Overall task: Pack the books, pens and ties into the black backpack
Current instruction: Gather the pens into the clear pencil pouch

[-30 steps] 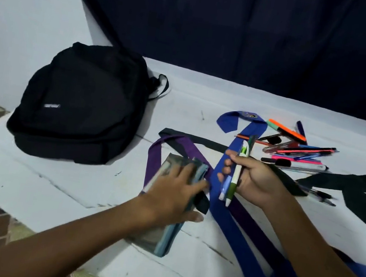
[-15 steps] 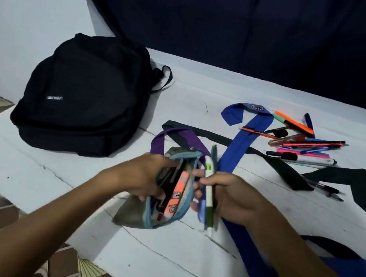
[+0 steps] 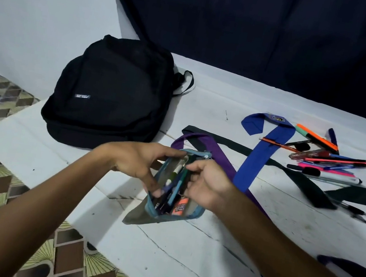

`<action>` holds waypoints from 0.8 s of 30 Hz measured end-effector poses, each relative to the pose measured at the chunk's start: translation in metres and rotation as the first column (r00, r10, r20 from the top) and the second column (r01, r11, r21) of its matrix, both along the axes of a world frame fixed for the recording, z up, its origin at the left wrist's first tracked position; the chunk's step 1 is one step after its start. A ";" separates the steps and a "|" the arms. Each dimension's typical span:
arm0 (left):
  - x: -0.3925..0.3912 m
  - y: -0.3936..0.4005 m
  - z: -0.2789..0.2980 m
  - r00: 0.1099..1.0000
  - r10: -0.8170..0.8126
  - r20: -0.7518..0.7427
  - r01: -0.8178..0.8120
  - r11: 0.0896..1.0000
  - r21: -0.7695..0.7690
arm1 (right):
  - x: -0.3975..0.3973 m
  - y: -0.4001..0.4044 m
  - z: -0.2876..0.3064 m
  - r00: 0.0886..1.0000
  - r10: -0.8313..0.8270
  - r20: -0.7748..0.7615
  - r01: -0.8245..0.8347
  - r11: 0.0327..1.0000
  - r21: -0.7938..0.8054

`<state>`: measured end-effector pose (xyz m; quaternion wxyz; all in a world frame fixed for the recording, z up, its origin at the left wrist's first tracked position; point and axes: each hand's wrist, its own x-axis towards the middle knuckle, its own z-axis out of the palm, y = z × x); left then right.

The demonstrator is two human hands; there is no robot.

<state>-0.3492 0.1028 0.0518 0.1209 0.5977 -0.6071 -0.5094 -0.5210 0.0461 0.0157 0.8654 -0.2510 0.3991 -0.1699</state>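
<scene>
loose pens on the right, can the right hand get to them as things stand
Probably not at once: the right hand is busy at the pencil pouch. Otherwise the way looks free; the loose pens lie uncovered on its side.

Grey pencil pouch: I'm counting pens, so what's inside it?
Inside the grey, blue-zipped fabric pencil pouch: several pens and an orange marker. Both hands cover parts; an exact count is impossible.

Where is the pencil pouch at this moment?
The pencil pouch lies low in the head view's centre, between both hands, right of the black backpack.
</scene>
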 end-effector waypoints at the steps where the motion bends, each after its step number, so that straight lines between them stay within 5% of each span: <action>1: 0.002 -0.001 0.001 1.000 -0.004 -0.010 0.004 1.000 -0.001 | 0.002 0.001 0.001 1.000 -0.015 -0.016 0.014 1.000 -0.016; 7: 0.010 -0.008 0.001 0.998 -0.024 -0.051 0.025 0.999 0.023 | 0.001 -0.001 0.003 0.995 0.079 -0.066 -0.084 0.994 -0.074; 11: 0.005 -0.013 0.000 0.994 -0.099 0.042 0.099 0.995 0.008 | -0.028 -0.006 0.015 0.978 0.088 -0.191 -0.147 0.935 -0.323; 14: -0.015 -0.018 0.004 0.932 -0.252 0.260 0.275 0.960 -0.057 | -0.063 -0.019 0.016 0.956 -0.061 -0.285 -0.093 0.863 -0.496; 19: -0.061 -0.033 0.004 0.796 -0.345 0.498 0.476 0.865 -0.162 | -0.130 -0.044 0.011 0.918 -0.293 -0.267 0.126 0.855 -0.503; 24: -0.116 -0.074 0.000 0.798 -0.317 0.513 0.503 0.819 -0.277 | -0.200 -0.057 0.001 0.787 -0.524 -0.324 0.293 0.781 -0.552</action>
